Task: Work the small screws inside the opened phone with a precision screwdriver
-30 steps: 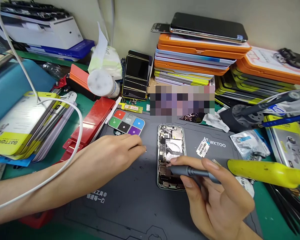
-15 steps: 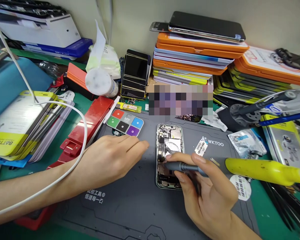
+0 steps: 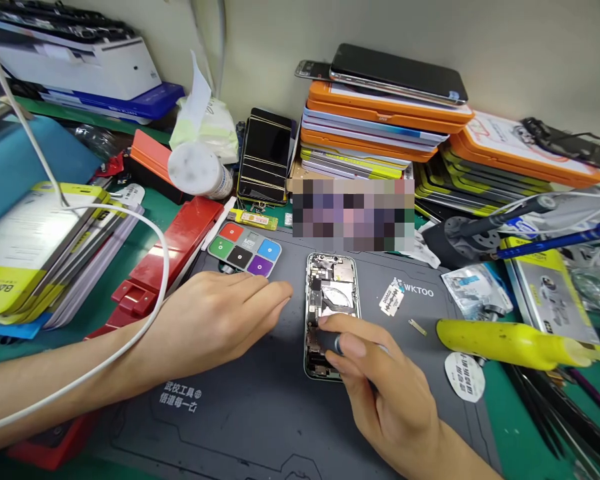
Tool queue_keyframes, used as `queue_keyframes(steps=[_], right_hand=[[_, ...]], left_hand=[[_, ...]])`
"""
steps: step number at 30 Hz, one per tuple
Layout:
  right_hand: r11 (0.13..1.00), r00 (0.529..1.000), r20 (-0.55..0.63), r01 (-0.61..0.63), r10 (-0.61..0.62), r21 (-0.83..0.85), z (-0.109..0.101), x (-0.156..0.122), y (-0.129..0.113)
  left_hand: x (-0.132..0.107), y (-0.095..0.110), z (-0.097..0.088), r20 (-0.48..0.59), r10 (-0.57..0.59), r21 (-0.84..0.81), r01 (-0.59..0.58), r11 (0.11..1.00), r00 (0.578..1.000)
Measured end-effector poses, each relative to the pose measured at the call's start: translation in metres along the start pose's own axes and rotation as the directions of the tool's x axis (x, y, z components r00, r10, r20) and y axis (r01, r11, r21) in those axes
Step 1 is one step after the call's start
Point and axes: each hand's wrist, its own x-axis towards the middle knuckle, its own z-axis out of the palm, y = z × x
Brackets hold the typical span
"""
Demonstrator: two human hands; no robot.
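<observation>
The right hand (image 3: 390,393) is clamped, thumb against fingers, on a slim dark-grey hand tool (image 3: 327,341) over the lower half of an opened smartphone (image 3: 336,295); the pen-like pinch probably favours fine control, though the working tip cannot be made out. The left hand (image 3: 235,313) hangs beside the phone, apart from it, fingers drawn together and curled; whether anything sits between them cannot be told, as their undersides are turned away. The phone lies on the mat, circuit boards facing up, presumably so that its interior is exposed to both hands. Just beyond the left hand rests a tray of coloured pads (image 3: 241,257); to the phone's right lie a razor blade (image 3: 393,298) and a small metal strip (image 3: 417,327), near a yellow bottle (image 3: 495,340) on its side, all seemingly within easy reach.

Surface: a dark-grey printed mat (image 3: 230,427) covers part of a green bench (image 3: 515,440). A white cable (image 3: 166,260) crosses the left forearm. Battery packs (image 3: 25,247) are piled at left; at the back, orange cases (image 3: 380,107) are stacked beneath a black smartphone (image 3: 400,73), perhaps to save bench space, against a pale wall (image 3: 520,53)
</observation>
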Motion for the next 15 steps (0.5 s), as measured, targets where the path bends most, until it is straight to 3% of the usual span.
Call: queue_keyframes(steps=[9, 15], right_hand=[[0.991, 0.998, 0.003, -0.056, 0.056, 0.120, 0.0001, 0.0036, 0.0018], [0.993, 1.000, -0.007, -0.013, 0.014, 0.117, 0.0006, 0.0002, 0.0028]], left_hand=[[0.0018, 0.0011, -0.0022, 0.022, 0.027, 0.017, -0.027, 0.999, 0.999], [0.0012, 0.0006, -0.0013, 0.018, 0.023, 0.015, -0.023, 1.000, 1.000]])
